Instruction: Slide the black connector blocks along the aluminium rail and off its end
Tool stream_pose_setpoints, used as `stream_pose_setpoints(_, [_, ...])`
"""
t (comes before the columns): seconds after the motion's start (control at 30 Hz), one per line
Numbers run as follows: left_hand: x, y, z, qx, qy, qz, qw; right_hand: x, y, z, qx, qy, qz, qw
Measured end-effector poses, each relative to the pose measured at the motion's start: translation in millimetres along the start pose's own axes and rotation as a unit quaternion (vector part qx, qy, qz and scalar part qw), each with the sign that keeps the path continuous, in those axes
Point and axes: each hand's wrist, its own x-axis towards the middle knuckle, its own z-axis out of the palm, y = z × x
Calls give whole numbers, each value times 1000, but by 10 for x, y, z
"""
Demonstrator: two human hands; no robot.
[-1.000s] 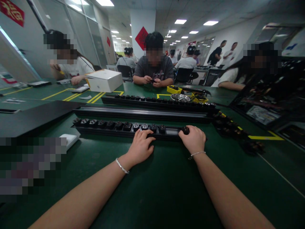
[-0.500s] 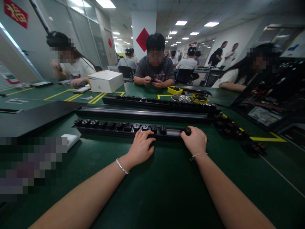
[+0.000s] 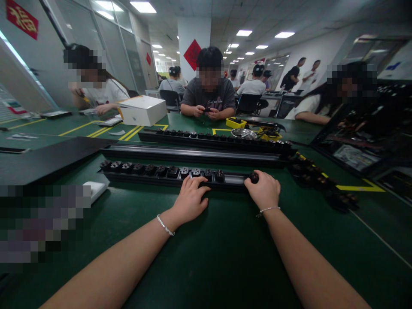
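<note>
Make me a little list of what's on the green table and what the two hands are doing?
Table: green mat
Nearest strip: long black socket rail, sockets fitted along most of it
Left hand: fingers pressing on the rail's near edge
Right hand: closed round a small black socket piece at the rail's end
Behind: two more black rails
Also there: white box, yellow tray
People: three seated opposite
</note>
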Motion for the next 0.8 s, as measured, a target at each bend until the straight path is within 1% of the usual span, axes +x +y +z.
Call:
stream_pose_setpoints(0.3, [9,11,-24,0,-4,-4,1000,6,1,-21,0,-9,7,1000])
stream_pose_setpoints(0.8, [10,-4,10,2,2,6,1000,56,87,-3,-23,-8,13,1000])
